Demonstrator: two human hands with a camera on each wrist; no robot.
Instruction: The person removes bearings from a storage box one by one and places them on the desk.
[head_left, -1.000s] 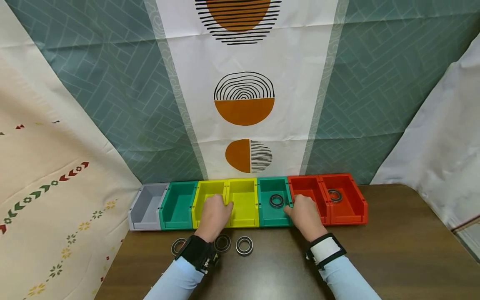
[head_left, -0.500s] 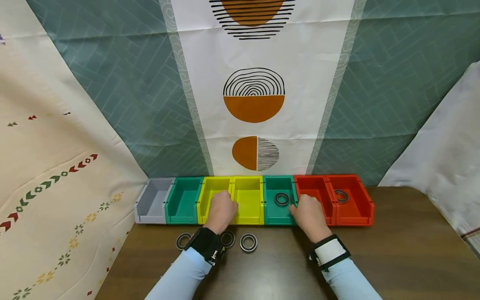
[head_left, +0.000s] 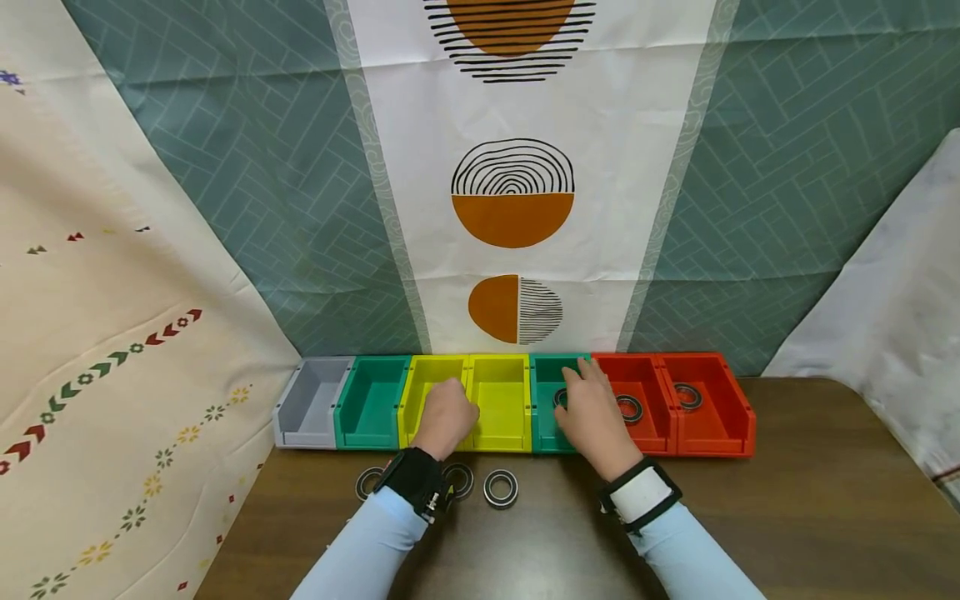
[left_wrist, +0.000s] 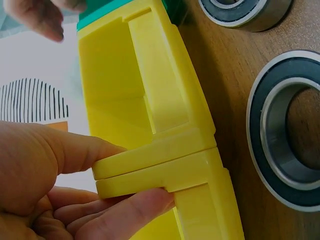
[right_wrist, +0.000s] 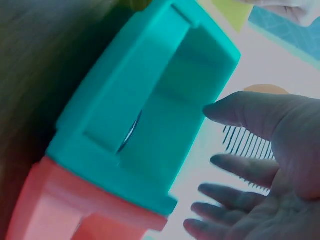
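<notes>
Pinches yellow bins (head_left: 501,404) at their join with left grip (head_left: 447,419); spreads right grip (head_left: 596,412), empty and the nearer, over green bin (head_left: 544,437), with bearing (head_left: 557,397) inside, partly hidden, just leftward.

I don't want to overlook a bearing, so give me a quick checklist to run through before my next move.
1. Right hand free: ok; its fingers are spread and hold nothing.
2. Left hand on the bins: ok; it pinches the adjoining walls of the yellow bins.
3. Bearing in each red bin: ok; one in the left red bin, one in the right red bin.
4. Table cleared of bearings: not ok; three bearings show on it.
5. Nothing hidden beneath the left wristband: cannot tell.
6. Bearing flat in the right green bin: cannot tell; the right hand partly covers it.
</notes>
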